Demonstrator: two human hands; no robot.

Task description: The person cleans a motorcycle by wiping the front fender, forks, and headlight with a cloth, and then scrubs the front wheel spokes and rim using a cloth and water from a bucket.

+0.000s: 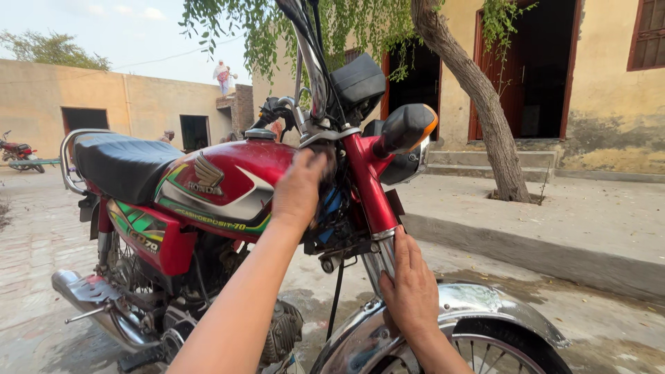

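Note:
A red motorcycle (pixel 228 173) with a black seat (pixel 121 163) stands on wet ground and fills the left and middle of the head view. My left hand (pixel 299 188) reaches up to the frame neck just behind the red fork cover (pixel 366 181), below the handlebar. Its fingertips are hidden against something dark there. My right hand (pixel 410 287) lies flat against the chrome fork tube (pixel 379 257), with its palm over the chrome front fender (pixel 478 301). It holds nothing. The orange turn signal (pixel 407 127) juts out above it.
A leaning tree trunk (pixel 485 104) rises from a raised concrete platform (pixel 554 228) on the right, before a yellow building with dark doorways. A second motorcycle (pixel 21 154) is parked far left. A person (pixel 223 76) stands on a distant rooftop. The front wheel (pixel 499 346) is at the bottom.

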